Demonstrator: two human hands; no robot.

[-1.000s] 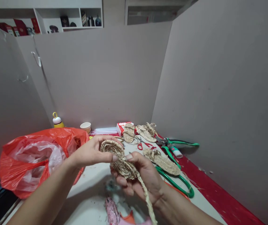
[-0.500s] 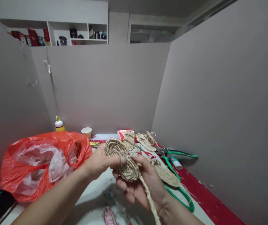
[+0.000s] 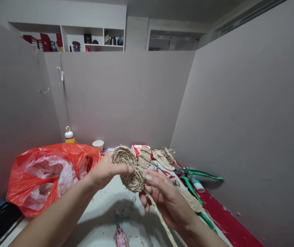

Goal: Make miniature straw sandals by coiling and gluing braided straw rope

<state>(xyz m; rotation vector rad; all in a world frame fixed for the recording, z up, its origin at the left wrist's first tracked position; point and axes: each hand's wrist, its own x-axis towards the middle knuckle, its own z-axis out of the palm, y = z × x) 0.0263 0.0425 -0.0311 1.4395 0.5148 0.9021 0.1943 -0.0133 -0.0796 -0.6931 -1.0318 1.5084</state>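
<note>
Coiled straw piece point(image 3: 133, 180), pinched by left hand point(image 3: 105, 173); right hand point(image 3: 166, 192) at near cord point(image 3: 160, 218), grip unclear. Apparently shaping; next move calls for steadiness.

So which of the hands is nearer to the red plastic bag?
Left. The left hand is just right of the red plastic bag; the right hand is farther right, by the far edge of the woven coil.
</note>
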